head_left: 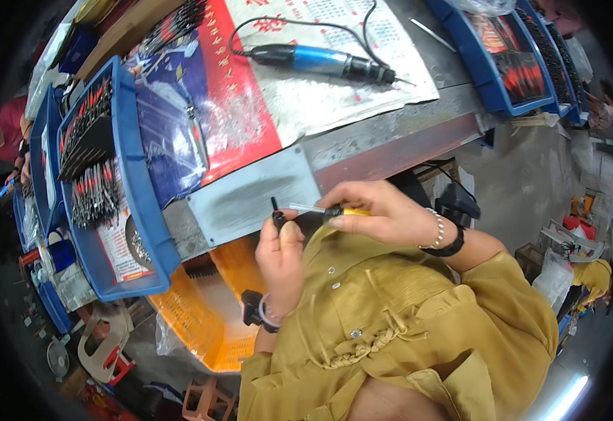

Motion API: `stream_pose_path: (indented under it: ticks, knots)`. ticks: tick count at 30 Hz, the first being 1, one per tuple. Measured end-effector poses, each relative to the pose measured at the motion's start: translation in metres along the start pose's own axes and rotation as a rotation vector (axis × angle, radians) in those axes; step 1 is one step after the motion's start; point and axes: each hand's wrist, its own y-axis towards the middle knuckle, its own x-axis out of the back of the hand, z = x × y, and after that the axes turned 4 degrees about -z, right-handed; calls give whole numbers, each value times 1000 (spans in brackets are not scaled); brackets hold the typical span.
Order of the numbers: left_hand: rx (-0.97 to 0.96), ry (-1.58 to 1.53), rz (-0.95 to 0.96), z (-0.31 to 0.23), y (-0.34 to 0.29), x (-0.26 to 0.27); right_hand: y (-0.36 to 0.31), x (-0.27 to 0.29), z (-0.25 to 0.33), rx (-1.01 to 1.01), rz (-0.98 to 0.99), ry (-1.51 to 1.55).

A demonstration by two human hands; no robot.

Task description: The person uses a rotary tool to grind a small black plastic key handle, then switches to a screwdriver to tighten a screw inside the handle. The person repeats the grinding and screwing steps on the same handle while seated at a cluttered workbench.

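Observation:
My left hand (282,256) is closed, its fingertips pinching a small black part (277,216) with a thin stem pointing up. Across from it, my right hand (383,214) grips a slim pen-like piece (352,211), yellow at the back, black in the middle. A clear tube-like end (306,208) points from this piece toward the black part. I cannot tell whether the two touch. Both hands are over the near edge of a grey metal plate (257,189) with a dark smudge in its middle.
A blue and black electric screwdriver (320,62) with a cord lies on a printed sheet (355,105). Blue bins of black and red parts stand left (159,263) and far right (492,70). A slim tool (195,130) lies on the purple cover. An orange basket (194,330) sits below the table edge.

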Motion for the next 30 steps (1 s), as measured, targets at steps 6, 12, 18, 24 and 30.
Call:
stream_pose_path:
  ticks: [6,12,18,24,30]
  knots:
    - [238,-311,176,-35,5,9,-12,113,-15,164,-795,-799]
    - [216,-139,184,-36,14,-4,15,138,-28,166,-843,-1301]
    - [302,-283,209,-39,9,-12,-13,10,-1,108,85,-48]
    - [141,-54,140,-27,3,-1,3,-35,-18,-184,124,217]
    - [-281,310,106,-20,-7,4,4,-52,-14,-304,189,351]
